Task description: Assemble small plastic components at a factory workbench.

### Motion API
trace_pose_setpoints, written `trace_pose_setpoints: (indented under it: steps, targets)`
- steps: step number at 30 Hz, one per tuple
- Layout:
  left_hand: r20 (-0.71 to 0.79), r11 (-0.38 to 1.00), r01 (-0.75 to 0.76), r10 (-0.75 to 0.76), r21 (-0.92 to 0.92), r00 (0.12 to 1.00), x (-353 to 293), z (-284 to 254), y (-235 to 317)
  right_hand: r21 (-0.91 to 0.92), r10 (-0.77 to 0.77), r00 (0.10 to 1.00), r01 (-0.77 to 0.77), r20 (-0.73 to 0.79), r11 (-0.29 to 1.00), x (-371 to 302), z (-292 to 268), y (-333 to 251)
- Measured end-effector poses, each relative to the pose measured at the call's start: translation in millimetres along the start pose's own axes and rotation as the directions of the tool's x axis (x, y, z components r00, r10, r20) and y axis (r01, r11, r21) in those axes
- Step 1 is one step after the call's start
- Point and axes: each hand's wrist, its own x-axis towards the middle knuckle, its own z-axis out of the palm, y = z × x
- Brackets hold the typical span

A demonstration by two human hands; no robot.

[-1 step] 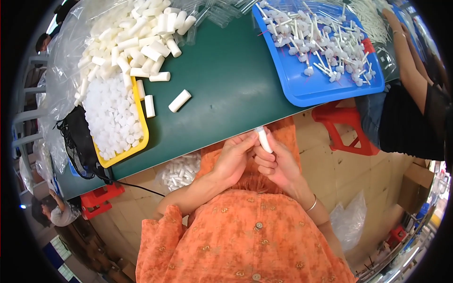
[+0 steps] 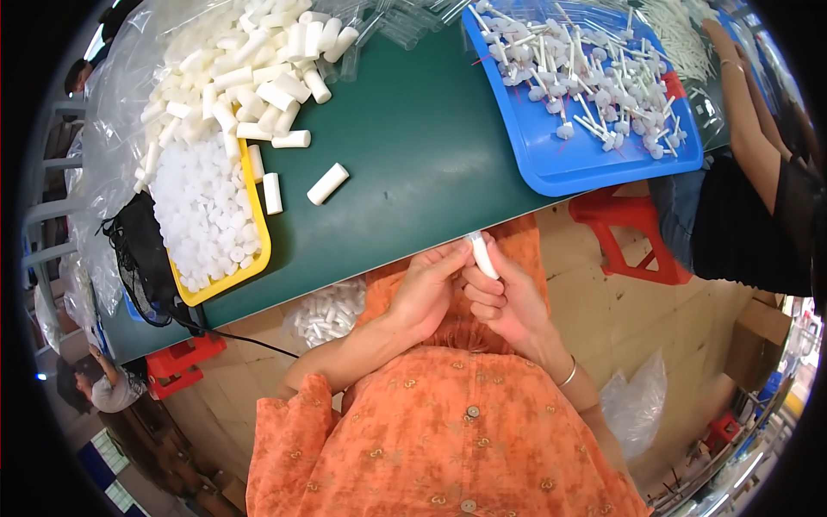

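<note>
No visible change: left hand [image 2: 425,294] and right hand [image 2: 514,299], fingers closed on white tube [image 2: 484,259], mid-frame; work seems at same stage.

Bright light, soft shadows, strong fisheye curvature toward blackened edges

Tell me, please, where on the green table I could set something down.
The widest bare patch of the green table lies between the lone cream cylinder and the blue tray. Another lies below that cylinder, right of the yellow tray. Heaped cream cylinders crowd the upper left.
</note>
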Motion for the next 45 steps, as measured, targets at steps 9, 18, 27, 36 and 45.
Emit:
trace_pose_setpoints:
  steps: [9,18,27,36,45]
  targets:
    - [0.032,0.998,0.044,-0.045,0.033,0.998,-12,12,13,-0.510,-0.249,0.968,0.207,-0.015,0.835,3,-17,5]
    - [0.071,0.997,0.019,-0.024,0.070,0.997,-29,1,11,-0.686,-0.432,0.535,0.523,0.726,-0.505,-20,5,-9]
    - [0.135,0.983,0.135,-0.152,0.126,0.979,-37,1,16,-0.779,-0.468,0.635,0.583,0.615,-0.232,-28,12,0]
    - [0.052,0.975,0.026,-0.039,0.222,0.998,-62,-31,33,-0.841,-0.578,0.612,0.378,0.541,-0.386,-37,55,-46]
    - [-0.167,-0.381,0.233,0.197,0.895,0.966,-155,-144,50,-0.718,-0.795,0.454,-0.382,0.402,-0.582,19,33,-156]
